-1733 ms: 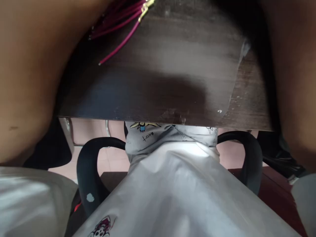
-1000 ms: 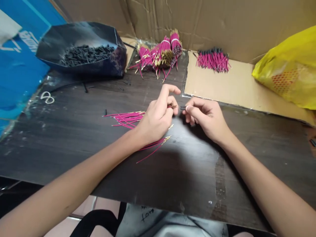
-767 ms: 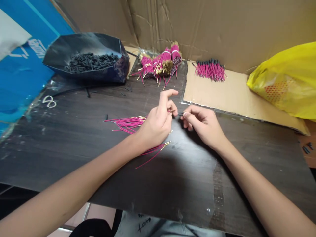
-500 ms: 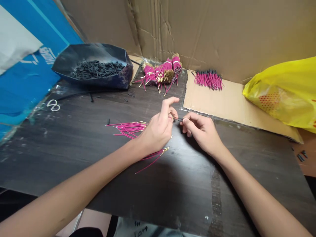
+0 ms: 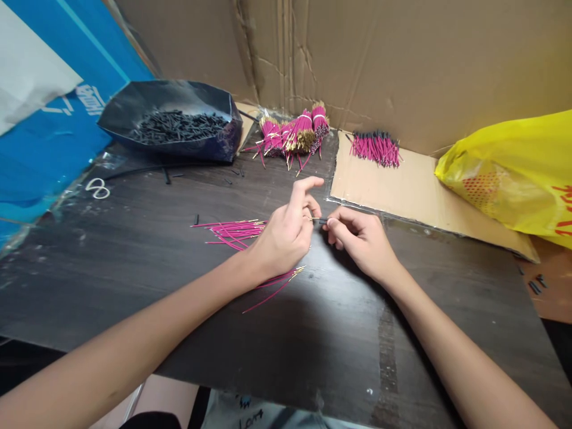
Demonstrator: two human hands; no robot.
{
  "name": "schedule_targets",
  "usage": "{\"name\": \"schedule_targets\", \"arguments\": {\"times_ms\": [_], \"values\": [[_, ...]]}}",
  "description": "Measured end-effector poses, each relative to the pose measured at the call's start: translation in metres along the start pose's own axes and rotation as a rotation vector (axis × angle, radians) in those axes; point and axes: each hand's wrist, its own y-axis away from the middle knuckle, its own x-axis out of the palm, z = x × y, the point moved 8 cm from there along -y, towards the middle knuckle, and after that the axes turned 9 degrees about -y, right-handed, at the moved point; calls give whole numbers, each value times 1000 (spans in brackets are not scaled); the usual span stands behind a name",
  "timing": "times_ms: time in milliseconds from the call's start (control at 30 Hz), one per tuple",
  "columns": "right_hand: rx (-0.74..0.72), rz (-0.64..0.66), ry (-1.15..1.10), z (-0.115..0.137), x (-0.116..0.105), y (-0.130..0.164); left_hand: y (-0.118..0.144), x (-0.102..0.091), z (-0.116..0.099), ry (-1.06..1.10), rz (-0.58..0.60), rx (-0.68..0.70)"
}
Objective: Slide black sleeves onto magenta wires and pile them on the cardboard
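My left hand (image 5: 290, 232) pinches a wire whose gold-coloured tip (image 5: 314, 218) sticks out toward the right; its index finger is raised. Between finger and thumb, my right hand (image 5: 357, 235) grips a short black sleeve (image 5: 322, 221). The gold tip meets the sleeve's left end; how far it reaches inside I cannot tell. Loose pink wires (image 5: 232, 231) with metal ends lie on the dark table beside and under my left hand, and a few more wires (image 5: 279, 279) fan out below the wrist.
At the back left stands a dark open bag (image 5: 165, 143) of black sleeves. Bundled pink wires (image 5: 299, 131) lie at the back. Sleeved wires (image 5: 376, 149) rest on a cardboard sheet (image 5: 393, 185); a yellow plastic bag (image 5: 513, 173) sits at right. A cardboard wall (image 5: 379, 59) rises behind.
The gap between the gold tip and the black sleeve has closed, and they now touch. My right hand has shifted slightly left relative to the table. The view has turned a little.
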Motion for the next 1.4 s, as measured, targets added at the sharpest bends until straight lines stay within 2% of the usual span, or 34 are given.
{"name": "schedule_targets", "arguments": {"times_ms": [367, 533, 833, 1133, 1400], "values": [[10, -1, 6, 0, -1, 0, -1, -3, -4, 11, -34, 38], [5, 14, -20, 0, 0, 0, 0, -2, -4, 6, -17, 62], [-6, 11, 63, 1, 0, 1, 0, 0, -7, -22, -6, 85], [4, 97, -3, -1, 4, 0, 3, -2, -13, -64, -27, 174], [-9, 54, 1, 1, 0, 1, 4, -1, -13, -128, -39, 189]]}}
